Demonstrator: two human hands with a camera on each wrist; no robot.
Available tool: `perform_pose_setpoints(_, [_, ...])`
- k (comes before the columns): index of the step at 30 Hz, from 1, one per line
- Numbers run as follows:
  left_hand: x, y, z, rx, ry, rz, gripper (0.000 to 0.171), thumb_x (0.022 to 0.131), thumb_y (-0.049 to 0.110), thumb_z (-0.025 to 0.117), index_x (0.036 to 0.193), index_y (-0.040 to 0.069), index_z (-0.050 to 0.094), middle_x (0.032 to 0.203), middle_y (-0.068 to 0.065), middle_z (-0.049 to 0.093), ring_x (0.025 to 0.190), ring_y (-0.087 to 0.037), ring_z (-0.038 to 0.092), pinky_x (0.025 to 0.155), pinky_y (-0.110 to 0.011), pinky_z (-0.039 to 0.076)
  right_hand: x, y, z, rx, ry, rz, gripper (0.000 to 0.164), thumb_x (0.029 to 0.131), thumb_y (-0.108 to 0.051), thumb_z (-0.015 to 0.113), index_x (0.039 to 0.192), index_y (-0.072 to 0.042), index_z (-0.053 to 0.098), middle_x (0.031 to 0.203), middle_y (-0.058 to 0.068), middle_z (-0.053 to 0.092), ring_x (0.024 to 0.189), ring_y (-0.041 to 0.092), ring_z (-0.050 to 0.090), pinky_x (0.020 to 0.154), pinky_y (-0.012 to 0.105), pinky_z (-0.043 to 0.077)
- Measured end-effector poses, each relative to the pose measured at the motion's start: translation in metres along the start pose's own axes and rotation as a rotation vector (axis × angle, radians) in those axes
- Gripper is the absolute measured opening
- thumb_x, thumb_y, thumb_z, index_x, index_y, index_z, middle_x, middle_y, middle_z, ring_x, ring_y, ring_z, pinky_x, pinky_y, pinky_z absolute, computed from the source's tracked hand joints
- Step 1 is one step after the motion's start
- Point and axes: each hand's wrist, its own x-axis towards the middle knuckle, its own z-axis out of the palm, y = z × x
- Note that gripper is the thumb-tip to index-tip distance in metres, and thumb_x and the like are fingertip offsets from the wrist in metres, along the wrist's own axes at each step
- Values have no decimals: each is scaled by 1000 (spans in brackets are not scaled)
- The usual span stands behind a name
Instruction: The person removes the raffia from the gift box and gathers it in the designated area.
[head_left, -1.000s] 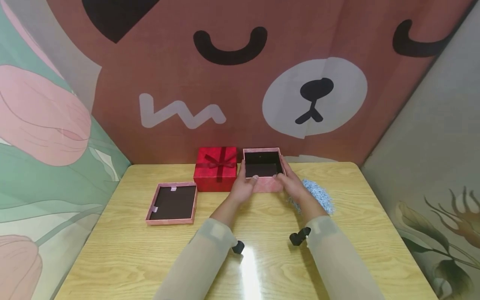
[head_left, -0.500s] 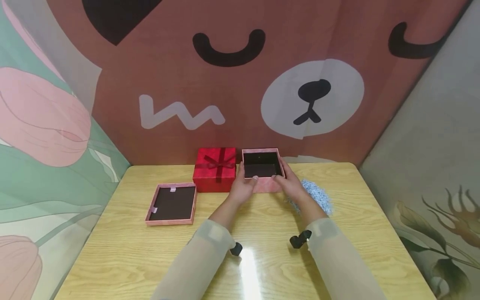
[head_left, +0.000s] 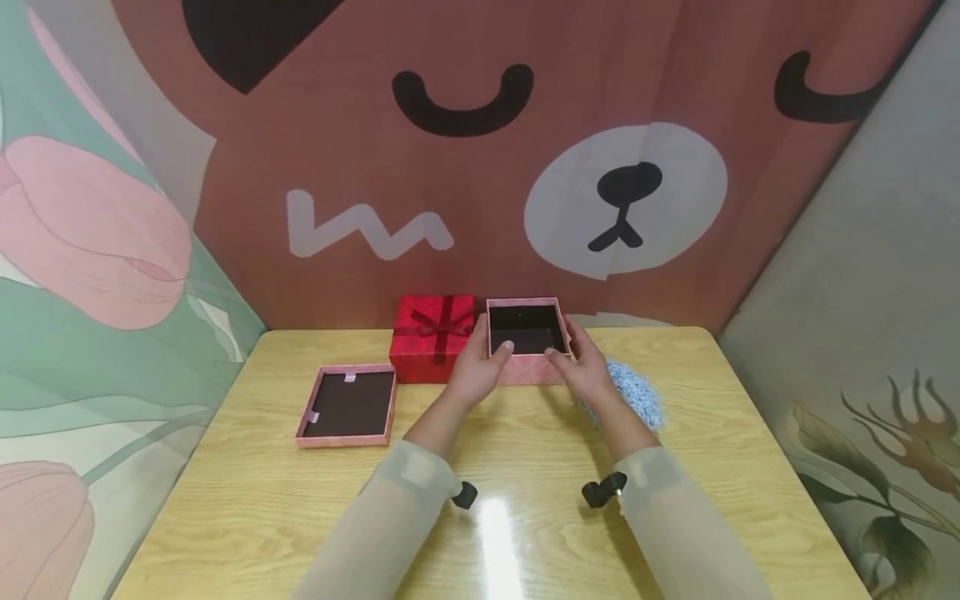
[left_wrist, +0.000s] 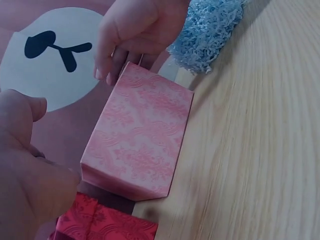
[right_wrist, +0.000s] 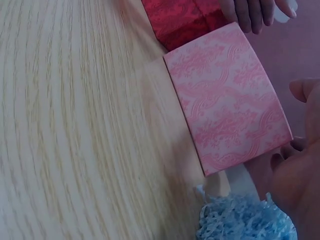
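A pink patterned box point(head_left: 532, 371), topless and black inside, sits at the back of the table; no contents show in it. My left hand point(head_left: 474, 372) is at its left side and my right hand point(head_left: 588, 371) at its right, both with loosened fingers and thumbs raised off the front rim. In the left wrist view the left hand point(left_wrist: 30, 180) lies close to a corner of the box point(left_wrist: 137, 132). From the right wrist, the right hand's point(right_wrist: 300, 175) fingers appear right beside another corner. Neither hand grips anything.
Left of the pink box stands a red gift box point(head_left: 431, 342) with a dark ribbon bow. A pink lid point(head_left: 348, 404) lies inside up on the table's left. Blue shredded paper point(head_left: 637, 396) is heaped beside the right hand. A bear-printed wall point(head_left: 337, 283) closes off the back.
Both hands have loosened from the pink box: the thumbs have lifted and the palms have drawn slightly outward. The box has stayed in place.
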Motion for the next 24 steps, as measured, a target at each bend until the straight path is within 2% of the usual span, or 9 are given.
perform_pose_setpoints(3, [-4, 0, -6, -9, 4, -26, 83, 102, 39, 65, 167, 14, 20, 170, -8, 27, 155, -27, 27, 126, -44, 26, -3, -4, 2, -12, 18, -4, 77, 99, -18, 69, 165, -13, 28, 169, 9, 29, 150, 43, 31, 123, 48, 31])
perform_pose_setpoints(6, [-8, 1, -11, -65, 2, -20, 83, 102, 36, 66, 167, 13, 20, 169, -9, 28, 154, -28, 28, 125, -43, 27, -5, -10, 3, -8, 35, -24, 77, 99, -20, 70, 165, -17, 30, 168, 7, 31, 151, 42, 32, 123, 48, 31])
perform_pose_setpoints(10, [-10, 1, -16, -177, -4, 25, 80, 103, 25, 66, 166, 8, 20, 170, -10, 26, 155, -23, 27, 125, -37, 25, -6, -20, 6, 17, 50, -57, 78, 97, -20, 74, 164, -21, 34, 166, 8, 35, 149, 35, 37, 115, 51, 43])
perform_pose_setpoints(14, [-15, 1, -21, -206, -10, 39, 77, 103, 21, 67, 165, 10, 24, 167, -11, 33, 153, -23, 32, 124, -36, 29, -8, -31, 13, 36, 47, -86, 77, 96, -18, 76, 163, -19, 36, 165, 12, 36, 149, 32, 38, 107, 51, 51])
perform_pose_setpoints(19, [-20, 2, -30, -203, 25, 58, 72, 102, 18, 66, 164, 11, 30, 164, -11, 38, 151, -25, 37, 122, -39, 33, -11, -40, 27, 56, 20, -139, 74, 97, -15, 75, 161, -12, 38, 165, 11, 37, 151, 38, 33, 118, 49, 39])
perform_pose_setpoints(24, [-23, 1, -40, -209, 65, 64, 68, 102, 16, 67, 163, 14, 35, 163, -11, 41, 150, -26, 39, 122, -40, 34, -14, -46, 48, 76, -28, -188, 74, 96, -9, 75, 161, -12, 39, 164, 11, 39, 149, 38, 37, 122, 48, 34])
